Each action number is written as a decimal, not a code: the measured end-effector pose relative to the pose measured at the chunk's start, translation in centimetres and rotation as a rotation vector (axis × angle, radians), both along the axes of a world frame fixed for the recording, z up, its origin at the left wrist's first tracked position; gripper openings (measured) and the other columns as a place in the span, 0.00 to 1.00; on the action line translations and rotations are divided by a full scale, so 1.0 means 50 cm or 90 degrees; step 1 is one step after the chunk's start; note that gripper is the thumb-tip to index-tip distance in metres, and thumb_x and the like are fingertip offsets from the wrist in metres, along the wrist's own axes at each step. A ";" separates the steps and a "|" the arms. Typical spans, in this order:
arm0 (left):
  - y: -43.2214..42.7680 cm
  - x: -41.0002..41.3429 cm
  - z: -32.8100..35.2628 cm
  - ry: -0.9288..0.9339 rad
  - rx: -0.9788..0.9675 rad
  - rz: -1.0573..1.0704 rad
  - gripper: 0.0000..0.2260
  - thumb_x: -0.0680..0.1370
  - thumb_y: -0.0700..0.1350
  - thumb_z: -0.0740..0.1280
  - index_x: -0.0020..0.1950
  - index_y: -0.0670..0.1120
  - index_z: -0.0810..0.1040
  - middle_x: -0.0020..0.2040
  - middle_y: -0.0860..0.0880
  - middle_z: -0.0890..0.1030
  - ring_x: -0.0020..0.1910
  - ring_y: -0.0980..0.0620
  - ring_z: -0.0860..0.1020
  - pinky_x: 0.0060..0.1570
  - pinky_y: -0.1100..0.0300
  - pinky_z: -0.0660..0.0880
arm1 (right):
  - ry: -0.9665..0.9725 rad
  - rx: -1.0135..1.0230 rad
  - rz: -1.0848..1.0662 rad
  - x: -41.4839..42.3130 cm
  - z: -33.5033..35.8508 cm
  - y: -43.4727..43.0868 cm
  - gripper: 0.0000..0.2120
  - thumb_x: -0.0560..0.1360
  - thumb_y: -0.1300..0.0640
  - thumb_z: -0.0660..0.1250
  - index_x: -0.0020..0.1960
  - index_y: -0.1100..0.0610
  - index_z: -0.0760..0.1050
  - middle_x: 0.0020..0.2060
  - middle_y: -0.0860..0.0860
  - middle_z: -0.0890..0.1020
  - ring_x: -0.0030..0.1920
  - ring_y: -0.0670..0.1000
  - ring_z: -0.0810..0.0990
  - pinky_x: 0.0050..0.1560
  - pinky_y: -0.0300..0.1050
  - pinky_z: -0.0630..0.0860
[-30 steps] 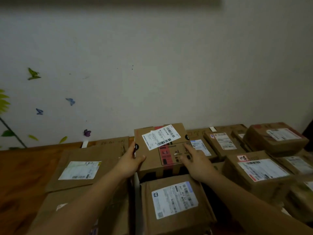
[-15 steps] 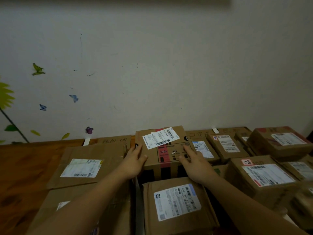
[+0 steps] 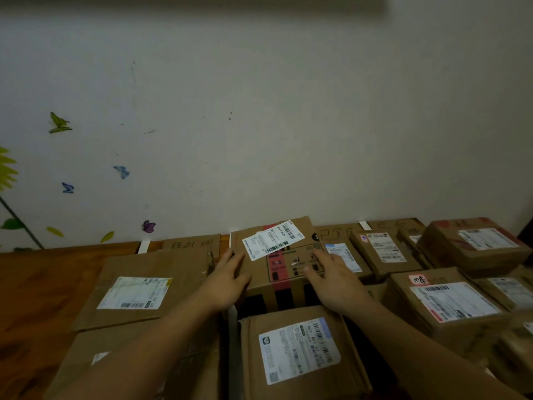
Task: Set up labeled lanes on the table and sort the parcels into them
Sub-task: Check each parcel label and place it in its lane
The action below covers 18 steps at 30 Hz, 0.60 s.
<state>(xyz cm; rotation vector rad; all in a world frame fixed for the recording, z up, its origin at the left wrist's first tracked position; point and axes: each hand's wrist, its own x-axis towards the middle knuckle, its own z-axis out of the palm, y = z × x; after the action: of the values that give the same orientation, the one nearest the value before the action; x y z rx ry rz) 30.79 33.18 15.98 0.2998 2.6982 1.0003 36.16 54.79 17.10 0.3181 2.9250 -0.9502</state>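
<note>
Now the red-taped parcel (image 3: 284,264) sits lower and farther back than a second ago, at twelve o'clock by the wall (image 3: 288,140); left hand (image 3: 227,280) and right hand (image 3: 331,275) lie flat on it, fingers straight, so it looks placed in its lane

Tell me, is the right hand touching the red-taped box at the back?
Touching. The head view shows the right hand lying flat on the top of the red-taped box, fingers straight, with no gap visible.
</note>
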 end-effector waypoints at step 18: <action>-0.054 0.059 0.057 0.035 -0.122 0.046 0.29 0.78 0.58 0.60 0.76 0.53 0.56 0.78 0.48 0.52 0.77 0.46 0.48 0.74 0.45 0.50 | 0.049 0.043 0.079 0.012 0.044 0.023 0.28 0.78 0.39 0.57 0.75 0.45 0.58 0.72 0.53 0.63 0.70 0.56 0.65 0.67 0.54 0.65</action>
<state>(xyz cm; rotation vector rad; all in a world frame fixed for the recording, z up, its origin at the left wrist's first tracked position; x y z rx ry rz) 33.72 30.48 18.83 0.1963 2.8456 0.7535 36.75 55.95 19.31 0.1019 3.0099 -0.8678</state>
